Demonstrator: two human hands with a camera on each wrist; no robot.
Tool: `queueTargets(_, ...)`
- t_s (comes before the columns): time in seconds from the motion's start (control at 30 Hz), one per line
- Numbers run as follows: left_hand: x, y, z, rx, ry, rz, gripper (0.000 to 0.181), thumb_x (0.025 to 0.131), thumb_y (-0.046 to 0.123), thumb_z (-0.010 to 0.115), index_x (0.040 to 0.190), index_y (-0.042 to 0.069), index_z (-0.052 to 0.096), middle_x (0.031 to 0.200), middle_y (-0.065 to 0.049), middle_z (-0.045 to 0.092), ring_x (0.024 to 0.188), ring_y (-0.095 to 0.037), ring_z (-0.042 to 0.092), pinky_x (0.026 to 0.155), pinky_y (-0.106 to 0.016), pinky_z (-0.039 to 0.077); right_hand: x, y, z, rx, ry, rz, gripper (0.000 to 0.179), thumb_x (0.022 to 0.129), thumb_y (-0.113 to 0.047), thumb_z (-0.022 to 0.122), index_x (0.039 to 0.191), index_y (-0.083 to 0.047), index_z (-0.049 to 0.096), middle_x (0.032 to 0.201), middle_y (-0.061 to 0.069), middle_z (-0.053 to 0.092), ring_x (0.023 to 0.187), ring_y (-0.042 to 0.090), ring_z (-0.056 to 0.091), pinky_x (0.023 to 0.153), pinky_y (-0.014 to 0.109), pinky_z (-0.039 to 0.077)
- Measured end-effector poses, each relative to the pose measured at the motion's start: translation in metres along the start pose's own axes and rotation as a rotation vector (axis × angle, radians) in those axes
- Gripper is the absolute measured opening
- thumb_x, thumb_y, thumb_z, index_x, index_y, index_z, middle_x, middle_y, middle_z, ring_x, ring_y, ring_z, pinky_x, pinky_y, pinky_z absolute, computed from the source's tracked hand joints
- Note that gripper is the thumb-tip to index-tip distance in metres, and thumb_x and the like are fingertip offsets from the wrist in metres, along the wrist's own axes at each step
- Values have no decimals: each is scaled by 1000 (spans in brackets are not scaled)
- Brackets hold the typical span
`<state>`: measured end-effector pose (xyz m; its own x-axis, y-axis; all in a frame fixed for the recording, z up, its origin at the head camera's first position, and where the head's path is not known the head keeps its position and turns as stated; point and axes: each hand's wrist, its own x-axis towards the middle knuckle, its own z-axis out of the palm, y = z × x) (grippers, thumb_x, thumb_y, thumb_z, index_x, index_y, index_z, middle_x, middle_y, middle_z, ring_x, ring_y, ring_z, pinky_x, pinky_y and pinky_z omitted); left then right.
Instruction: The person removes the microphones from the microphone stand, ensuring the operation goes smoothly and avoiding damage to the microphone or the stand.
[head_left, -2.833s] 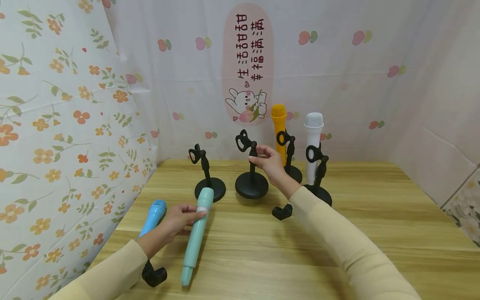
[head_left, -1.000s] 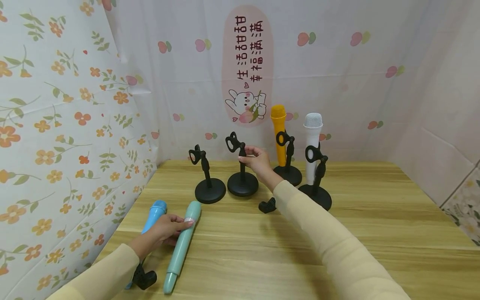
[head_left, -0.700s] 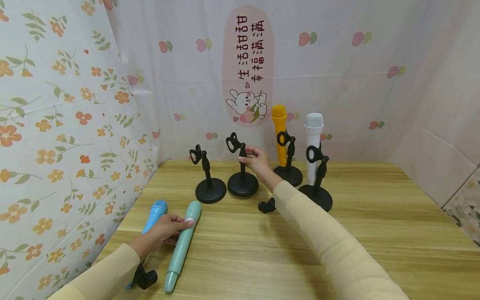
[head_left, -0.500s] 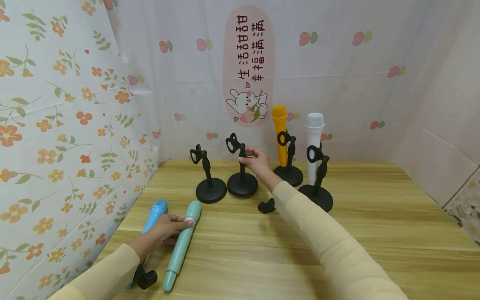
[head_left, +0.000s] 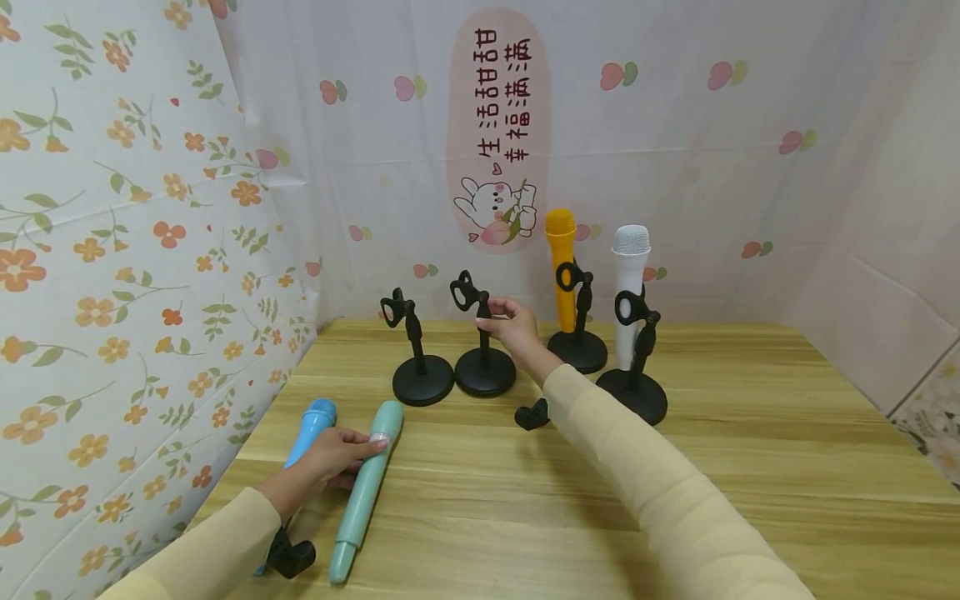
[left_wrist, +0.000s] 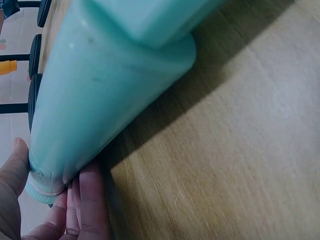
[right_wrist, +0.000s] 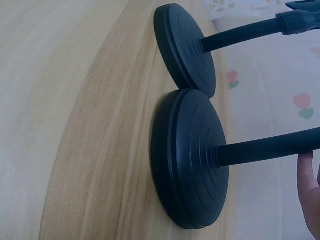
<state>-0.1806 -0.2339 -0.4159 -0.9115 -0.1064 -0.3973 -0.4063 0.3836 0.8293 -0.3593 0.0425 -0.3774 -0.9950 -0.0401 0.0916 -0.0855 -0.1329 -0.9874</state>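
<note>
My left hand (head_left: 337, 457) grips the mint-green microphone (head_left: 363, 500) near its ringed upper end, thumb on one side and fingers on the other. Whether that microphone rests fully on the table cannot be told. A light-blue microphone (head_left: 311, 432) lies just left of this hand, partly hidden by it. My right hand (head_left: 516, 327) pinches the upright pole of a black desktop microphone stand (head_left: 485, 372), whose clip holds nothing. In the right wrist view, the base of the gripped stand (right_wrist: 192, 160) appears to touch the base of another stand (right_wrist: 185, 50). That left-hand stand (head_left: 422, 381) has a bare clip too.
An orange microphone (head_left: 561, 242) stands upright behind a third stand (head_left: 577, 351). Further right, a white microphone (head_left: 631, 250) stands behind another stand (head_left: 637, 398). A floral curtain (head_left: 135, 250) borders the wooden table (head_left: 750, 433) on the left. Patterned cloth (head_left: 360, 150) hangs behind.
Since the oldest frame, my right hand has brought the stand left, beside the leftmost one. My left hand has drawn the mint-green microphone left and nearer. Over the last second, almost nothing has moved.
</note>
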Motion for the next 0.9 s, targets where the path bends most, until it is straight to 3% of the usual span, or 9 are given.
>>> queueTargets(0.5,1,0,-1,-10,-25,4,53,86,35,75,116,-6,59,95,-13,64,78,-19,65,66,-38,58,-1,3,3,-54,11,-2,38,81,-1,77,117,-5,65,106,8,60,92,18,63,87,32,56)
queueTargets(0.9,1,-1,-2,-1,-14,-14,59,84,39,76,117,-5,57,99,-14,62,80,-19,65,66,-39,58,-2,2,1,-18,-7,14,38,81,-1,77,117,-5,65,107,9,62,95,19,64,88,33,55)
